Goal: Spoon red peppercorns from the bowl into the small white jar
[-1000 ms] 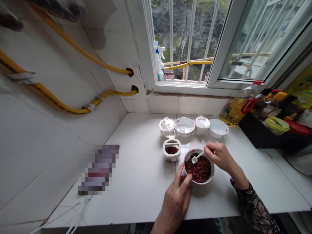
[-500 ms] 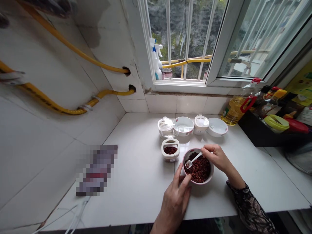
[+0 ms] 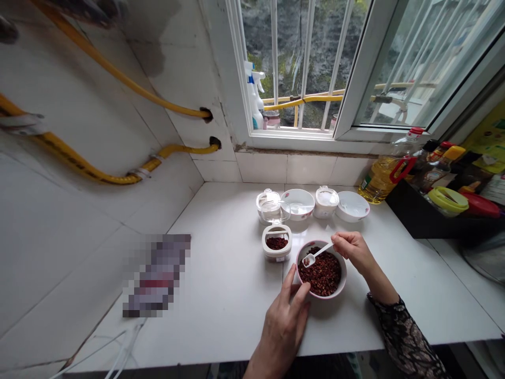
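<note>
A white bowl with a pink rim [image 3: 343, 280] stands on the counter, filled with dark red dried grains [image 3: 323, 276] that look like Sichuan peppercorns. Against its left side rests my left hand [image 3: 282, 318], thumb and fingers around the rim, steadying it. Between thumb and fingers, my right hand [image 3: 355, 253] pinches the handle of a small white spoon [image 3: 322, 250]. The spoon's scoop is over the left part of the bowl, with a few grains in it. Just left of the bowl, an open seasoning jar [image 3: 276, 256] holds similar dark red grains.
Behind stand a lidded clear jar [image 3: 269, 208], a white bowl [image 3: 298, 210], a second jar [image 3: 325, 204] and another white bowl [image 3: 352, 210]. An oil bottle [image 3: 381, 176] and a black rack [image 3: 410, 213] of condiments are at right. A blurred packet [image 3: 158, 279] lies left.
My right hand has lifted the spoon slightly and moved it a little to the right over the bowl. My left hand stays at the bowl's side.
</note>
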A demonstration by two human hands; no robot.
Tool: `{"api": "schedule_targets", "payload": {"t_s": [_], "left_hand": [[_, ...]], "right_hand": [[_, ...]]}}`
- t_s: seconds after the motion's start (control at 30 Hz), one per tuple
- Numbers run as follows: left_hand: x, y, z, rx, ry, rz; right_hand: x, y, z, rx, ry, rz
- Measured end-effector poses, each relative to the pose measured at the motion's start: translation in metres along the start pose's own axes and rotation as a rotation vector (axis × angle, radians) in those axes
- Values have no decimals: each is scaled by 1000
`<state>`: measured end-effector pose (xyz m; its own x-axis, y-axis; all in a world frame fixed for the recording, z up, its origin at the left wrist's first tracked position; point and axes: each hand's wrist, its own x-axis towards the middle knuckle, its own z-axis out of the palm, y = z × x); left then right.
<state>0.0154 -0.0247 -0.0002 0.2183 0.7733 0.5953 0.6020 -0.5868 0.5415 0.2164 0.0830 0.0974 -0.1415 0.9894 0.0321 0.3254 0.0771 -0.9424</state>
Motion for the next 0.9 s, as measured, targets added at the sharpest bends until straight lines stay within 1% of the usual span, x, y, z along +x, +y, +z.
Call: {"api": "schedule_targets", "payload": {"t_s": [0.63, 0.9], "left_hand": [[0, -1, 2, 3, 6, 6], [0, -1, 1, -13, 2, 2]], "right_hand": [[2, 4, 0, 74, 48, 120], [2, 3, 0, 92, 59, 126]]}}
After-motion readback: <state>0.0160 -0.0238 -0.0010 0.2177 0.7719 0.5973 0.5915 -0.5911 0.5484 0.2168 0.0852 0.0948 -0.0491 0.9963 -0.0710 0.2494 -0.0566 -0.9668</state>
